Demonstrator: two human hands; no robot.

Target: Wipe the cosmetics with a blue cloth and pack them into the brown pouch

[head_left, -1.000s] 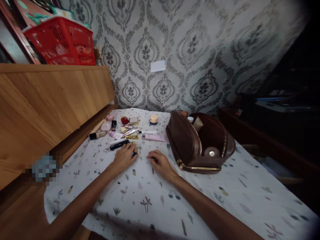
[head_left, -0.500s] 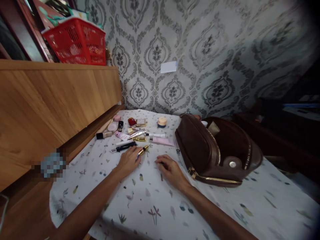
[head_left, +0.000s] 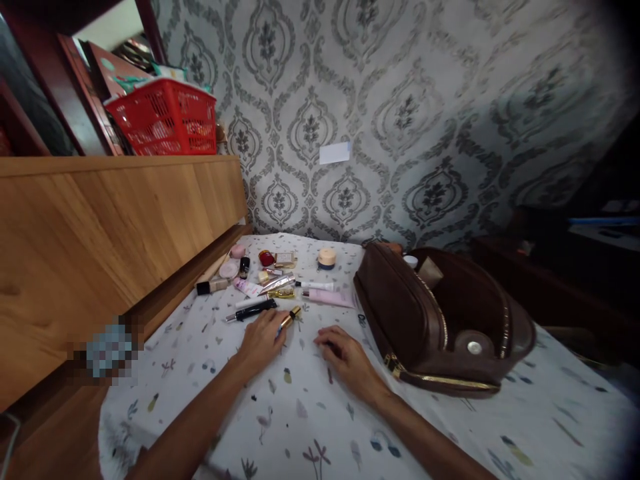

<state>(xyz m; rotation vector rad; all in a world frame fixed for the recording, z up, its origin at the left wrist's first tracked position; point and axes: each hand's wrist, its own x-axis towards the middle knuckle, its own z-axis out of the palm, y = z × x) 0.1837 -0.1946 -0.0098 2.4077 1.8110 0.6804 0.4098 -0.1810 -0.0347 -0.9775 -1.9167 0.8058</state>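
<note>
My left hand [head_left: 264, 339] lies low over the cloth, its fingers closed around a slim gold cosmetic tube [head_left: 291, 317] that points away to the right. Just beyond that hand are a black tube [head_left: 251, 310] with a silver end and a white stick [head_left: 253, 302]. A gold stick [head_left: 281, 293], a pink tube [head_left: 327, 297] and a silver tube [head_left: 278, 283] lie farther back. My right hand [head_left: 345, 357] rests on the cloth with loosely bent fingers, and I see nothing in it. To its right stands an unzipped brown cosmetic bag [head_left: 395, 307].
A cream jar [head_left: 327, 258] with a dark base stands near the wall. More small cosmetics, including a foundation bottle [head_left: 213, 286], sit at the back left. A wooden panel [head_left: 120, 227] borders the left side, with a red basket [head_left: 167, 117] above it.
The view has tilted up slightly, so everything sits lower in the picture. Both hands keep nearly the same places on the cloth, and the gold tube stays in my left hand.
</note>
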